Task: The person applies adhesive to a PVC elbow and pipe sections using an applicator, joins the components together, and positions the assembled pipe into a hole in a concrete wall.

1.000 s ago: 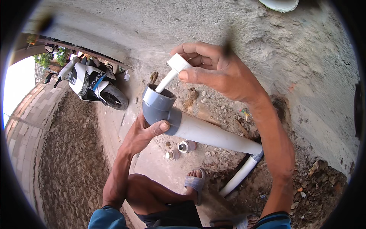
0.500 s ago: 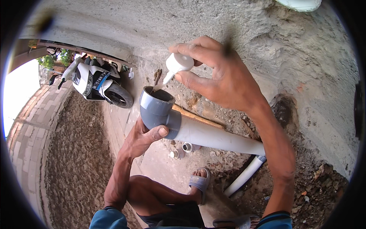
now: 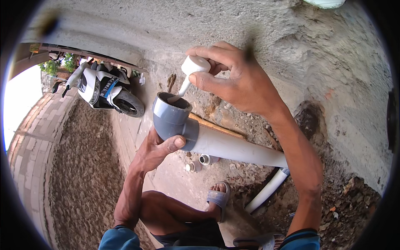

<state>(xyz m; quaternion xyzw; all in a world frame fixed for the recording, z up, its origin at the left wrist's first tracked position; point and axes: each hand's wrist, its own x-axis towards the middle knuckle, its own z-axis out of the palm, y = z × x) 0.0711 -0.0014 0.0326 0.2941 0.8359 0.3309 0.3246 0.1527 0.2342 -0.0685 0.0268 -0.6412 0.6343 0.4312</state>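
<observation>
My left hand (image 3: 156, 151) grips a grey pipe elbow (image 3: 170, 118) from below, thumb across its side and the other fingers hidden behind it. The elbow sits on the end of a long white pipe (image 3: 241, 146) and its open mouth faces up. Above it, my right hand (image 3: 233, 75) pinches a white brush cap (image 3: 196, 65) between thumb and fingers. From the cap a white stem slants down, its tip inside the elbow's mouth at the rim. Below the pipe, an open small container (image 3: 208, 159) and another small container (image 3: 193, 166) stand on the ground.
A rough concrete wall (image 3: 233, 25) rises behind, with a dark hole (image 3: 310, 118) low in it. A thinner white pipe (image 3: 266, 191) lies by rubble (image 3: 354, 208) at the right. One wooden strip (image 3: 216, 126) lies behind the pipe. A white motorcycle (image 3: 102, 89) stands at the left.
The brush cap has tilted and shifted slightly left in my right hand, and its stem tip now reaches further into the elbow's mouth. My left hand keeps its grip.
</observation>
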